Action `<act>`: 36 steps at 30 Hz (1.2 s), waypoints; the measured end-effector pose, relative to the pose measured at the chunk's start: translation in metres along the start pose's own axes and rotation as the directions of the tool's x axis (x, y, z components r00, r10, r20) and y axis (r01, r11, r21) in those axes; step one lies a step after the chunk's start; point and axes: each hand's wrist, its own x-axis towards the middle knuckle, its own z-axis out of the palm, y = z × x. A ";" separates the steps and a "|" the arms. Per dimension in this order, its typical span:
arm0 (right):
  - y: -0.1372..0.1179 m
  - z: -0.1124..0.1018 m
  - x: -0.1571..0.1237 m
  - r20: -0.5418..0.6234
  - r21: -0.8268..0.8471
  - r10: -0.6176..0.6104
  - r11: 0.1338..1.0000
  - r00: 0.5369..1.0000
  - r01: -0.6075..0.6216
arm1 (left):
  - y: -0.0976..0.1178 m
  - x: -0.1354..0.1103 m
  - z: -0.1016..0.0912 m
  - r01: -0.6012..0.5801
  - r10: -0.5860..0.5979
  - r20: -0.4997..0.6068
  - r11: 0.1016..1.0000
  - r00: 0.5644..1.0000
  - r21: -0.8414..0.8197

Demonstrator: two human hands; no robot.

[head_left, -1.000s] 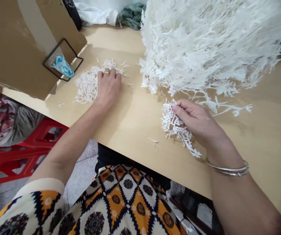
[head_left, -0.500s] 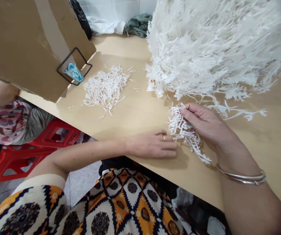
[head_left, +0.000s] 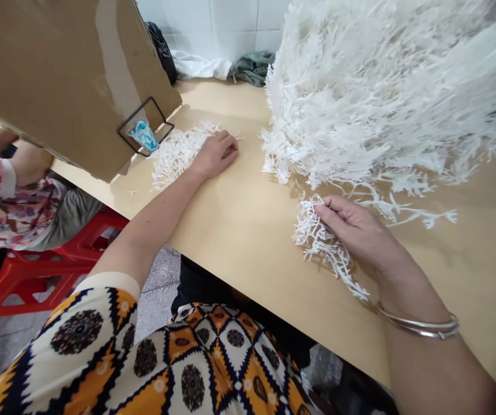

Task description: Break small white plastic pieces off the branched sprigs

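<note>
My right hand (head_left: 352, 230) pinches a bunch of white branched plastic-looking strands (head_left: 317, 230) between thumb and fingers, and the strands trail down onto the tabletop. My left hand (head_left: 217, 154) rests at the right side of a small pile of short white pieces (head_left: 174, 155), covering part of it. Its fingers are curled together; whatever they may hold is hidden. Behind my right hand rises a large heap of the same white branched strands (head_left: 373, 98), with a few loose strands (head_left: 421, 216) lying in front of it.
A big cardboard box (head_left: 57, 69) leans at the left. Beside it are a black wire stand (head_left: 161, 109) and a blue-and-white item (head_left: 144, 135). White and green cloths (head_left: 252, 68) lie by the tiled wall. Another person sits at the left, near red stools (head_left: 36, 276).
My left hand has moved from beside the held bunch, up and left to the small pile, and its fingers have curled. My right hand keeps its pinch on the strands.
</note>
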 end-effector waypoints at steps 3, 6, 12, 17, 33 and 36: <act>-0.001 0.001 -0.001 -0.006 -0.007 -0.023 1.000 1.000 0.023 | -0.008 0.003 -0.001 0.002 -0.001 -0.009 0.999 1.000 0.039; -0.001 0.001 -0.001 -0.004 0.005 -0.022 1.000 1.000 0.022 | -0.012 0.006 -0.003 -0.024 0.024 -0.004 0.992 1.000 0.122; -0.002 0.003 0.003 0.015 0.180 -0.040 0.983 0.999 0.037 | 0.017 0.003 -0.010 -0.063 0.056 0.031 0.942 0.998 0.328; 0.001 0.009 0.007 -0.044 0.258 -0.099 0.960 0.994 0.107 | 0.117 -0.034 -0.005 -0.072 0.064 -0.155 0.996 0.986 -0.052; -0.005 0.030 0.004 -0.051 0.155 -0.215 0.963 0.975 0.220 | 0.162 -0.049 0.016 -0.125 0.134 -0.044 0.691 0.990 -0.712; -0.004 0.030 0.003 -0.033 0.081 -0.245 0.966 0.969 0.247 | 0.162 -0.049 0.013 -0.118 0.141 -0.028 0.683 0.990 -0.721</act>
